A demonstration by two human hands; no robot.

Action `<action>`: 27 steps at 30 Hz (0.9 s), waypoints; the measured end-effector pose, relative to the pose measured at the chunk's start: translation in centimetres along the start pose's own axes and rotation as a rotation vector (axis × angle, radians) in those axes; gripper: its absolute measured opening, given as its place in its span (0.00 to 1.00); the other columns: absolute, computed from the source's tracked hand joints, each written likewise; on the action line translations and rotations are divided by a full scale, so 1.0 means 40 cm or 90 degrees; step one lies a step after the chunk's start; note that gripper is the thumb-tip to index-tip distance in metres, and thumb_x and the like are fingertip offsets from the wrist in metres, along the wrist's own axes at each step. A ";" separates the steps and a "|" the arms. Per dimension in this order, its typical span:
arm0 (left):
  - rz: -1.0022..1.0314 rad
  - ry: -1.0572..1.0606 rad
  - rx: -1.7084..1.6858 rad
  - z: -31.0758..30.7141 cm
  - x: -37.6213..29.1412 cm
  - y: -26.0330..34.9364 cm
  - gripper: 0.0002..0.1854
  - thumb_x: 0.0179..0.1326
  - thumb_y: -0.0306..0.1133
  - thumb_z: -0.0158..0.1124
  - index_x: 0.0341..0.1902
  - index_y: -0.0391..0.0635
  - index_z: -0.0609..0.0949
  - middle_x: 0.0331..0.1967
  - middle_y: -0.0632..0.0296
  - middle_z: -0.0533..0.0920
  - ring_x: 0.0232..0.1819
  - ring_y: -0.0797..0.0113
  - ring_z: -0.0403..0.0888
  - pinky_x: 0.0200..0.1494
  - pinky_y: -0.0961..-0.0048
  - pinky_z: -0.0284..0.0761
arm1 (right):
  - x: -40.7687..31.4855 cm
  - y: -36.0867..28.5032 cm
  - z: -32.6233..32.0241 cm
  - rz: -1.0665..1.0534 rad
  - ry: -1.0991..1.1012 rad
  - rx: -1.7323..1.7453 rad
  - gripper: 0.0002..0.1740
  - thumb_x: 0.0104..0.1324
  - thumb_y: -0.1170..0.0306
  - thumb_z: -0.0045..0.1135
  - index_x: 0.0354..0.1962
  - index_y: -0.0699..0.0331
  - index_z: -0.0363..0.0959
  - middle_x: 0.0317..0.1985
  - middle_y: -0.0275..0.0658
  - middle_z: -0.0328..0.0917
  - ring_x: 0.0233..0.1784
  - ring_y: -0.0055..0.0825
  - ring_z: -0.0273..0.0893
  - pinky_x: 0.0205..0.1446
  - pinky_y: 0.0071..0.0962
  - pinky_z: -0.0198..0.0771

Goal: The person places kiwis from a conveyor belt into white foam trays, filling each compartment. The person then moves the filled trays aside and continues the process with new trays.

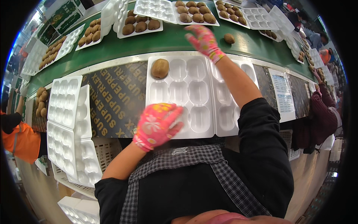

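Observation:
A white plastic clamshell tray point(179, 96) lies unfolded on the dark printed worktop, with one brown kiwifruit point(160, 68) in its far left pocket. My left hand point(158, 124), in a pink flowered glove, is over the tray's near left corner, fingers apart, nothing seen in it. My right hand point(203, 40), gloved alike, reaches over the green conveyor belt point(173, 37), fingers apart and holding nothing that shows. To its right a loose kiwifruit point(229, 38) rests on the belt. Just beyond the fingers sits an open tray of kiwifruit point(193, 11).
More kiwifruit trays point(141, 23) stand along the belt. At the left, empty trays point(63, 103) lean in a white crate point(105, 149). A printed sheet point(282, 93) lies at the right. People work at both sides, one in an orange vest point(22, 140).

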State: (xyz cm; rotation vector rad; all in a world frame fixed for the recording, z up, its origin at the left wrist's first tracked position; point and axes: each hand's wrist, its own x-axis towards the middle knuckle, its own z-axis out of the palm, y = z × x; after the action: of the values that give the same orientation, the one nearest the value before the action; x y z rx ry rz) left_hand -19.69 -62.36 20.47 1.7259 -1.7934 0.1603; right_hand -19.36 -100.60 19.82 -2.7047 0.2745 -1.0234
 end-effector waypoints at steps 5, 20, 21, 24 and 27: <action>-0.222 -0.040 -0.090 0.015 -0.119 -0.149 0.30 0.61 0.43 0.69 0.66 0.48 0.79 0.72 0.45 0.71 0.67 0.45 0.74 0.67 0.55 0.71 | -0.056 0.364 -0.090 0.419 -0.152 -0.208 0.37 0.67 0.50 0.61 0.71 0.49 0.65 0.74 0.52 0.62 0.81 0.47 0.52 0.79 0.45 0.55; -0.206 -0.008 -0.094 0.043 -0.102 -0.094 0.23 0.63 0.37 0.65 0.61 0.45 0.81 0.64 0.51 0.79 0.63 0.49 0.78 0.65 0.57 0.73 | -0.130 -0.268 -0.030 -0.006 -0.420 0.036 0.47 0.62 0.60 0.71 0.76 0.45 0.57 0.77 0.43 0.56 0.81 0.47 0.53 0.80 0.39 0.56; -0.207 -0.007 -0.101 0.042 -0.105 -0.094 0.22 0.63 0.36 0.65 0.61 0.44 0.81 0.65 0.51 0.79 0.63 0.49 0.78 0.65 0.57 0.73 | -0.129 -0.254 -0.040 0.046 -0.432 0.145 0.47 0.61 0.62 0.70 0.76 0.46 0.56 0.76 0.43 0.57 0.80 0.46 0.55 0.80 0.39 0.57; -0.204 -0.001 -0.109 0.043 -0.115 -0.093 0.22 0.64 0.36 0.65 0.60 0.44 0.82 0.65 0.52 0.79 0.64 0.49 0.78 0.65 0.57 0.74 | -0.129 -0.217 -0.045 0.100 -0.387 0.321 0.48 0.59 0.69 0.71 0.75 0.48 0.57 0.75 0.44 0.61 0.78 0.42 0.60 0.79 0.37 0.59; -0.186 0.015 -0.103 0.045 -0.119 -0.097 0.21 0.64 0.36 0.65 0.60 0.45 0.82 0.65 0.53 0.79 0.64 0.50 0.78 0.65 0.57 0.74 | -0.139 -0.215 -0.029 0.058 -0.345 0.220 0.47 0.57 0.69 0.73 0.72 0.53 0.61 0.71 0.43 0.66 0.74 0.42 0.65 0.75 0.37 0.63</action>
State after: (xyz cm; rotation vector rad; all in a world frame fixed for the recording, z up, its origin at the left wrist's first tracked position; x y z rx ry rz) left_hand -17.00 -59.70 15.32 1.8350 -1.4728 -0.0858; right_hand -23.46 -91.14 19.64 -2.4969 0.1053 -0.2545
